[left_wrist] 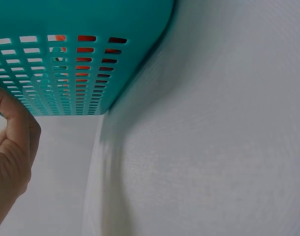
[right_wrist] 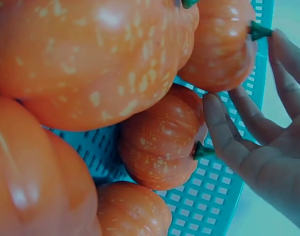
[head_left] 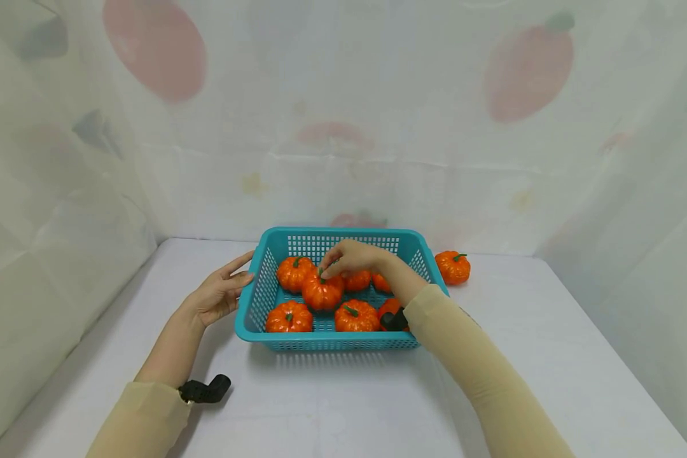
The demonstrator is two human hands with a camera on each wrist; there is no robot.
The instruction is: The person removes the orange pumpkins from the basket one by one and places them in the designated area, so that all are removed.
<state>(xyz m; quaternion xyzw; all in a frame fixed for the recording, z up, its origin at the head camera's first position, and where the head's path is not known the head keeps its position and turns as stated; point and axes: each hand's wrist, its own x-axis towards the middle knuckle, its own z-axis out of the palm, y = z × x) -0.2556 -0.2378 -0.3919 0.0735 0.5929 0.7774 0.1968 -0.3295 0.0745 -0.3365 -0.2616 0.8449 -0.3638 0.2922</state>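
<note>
A blue basket (head_left: 252,299) sits on the white desk (head_left: 332,407), and it has many little orange pumpkins inside. From the head view, the right hand (head_left: 352,257) reaches into the basket, over the middle pumpkin (head_left: 322,292). Its fingers (head_left: 329,270) bend down to that pumpkin's green stem. This view does not show if they pinch it. The right wrist view looks from very close. There the fingers (right_wrist: 228,132) look loose and only a little bent, right beside a green stem (right_wrist: 203,151), with nothing gripped.

The left hand (head_left: 220,292) lies flat on the basket's left side with straight fingers. The left wrist view shows only the basket wall (left_wrist: 66,59) with its holes, orange showing through, and a bit of the hand (left_wrist: 12,147).

One more pumpkin (head_left: 452,266) sits on the desk, just outside the basket on the right. Only the head view shows it.
</note>
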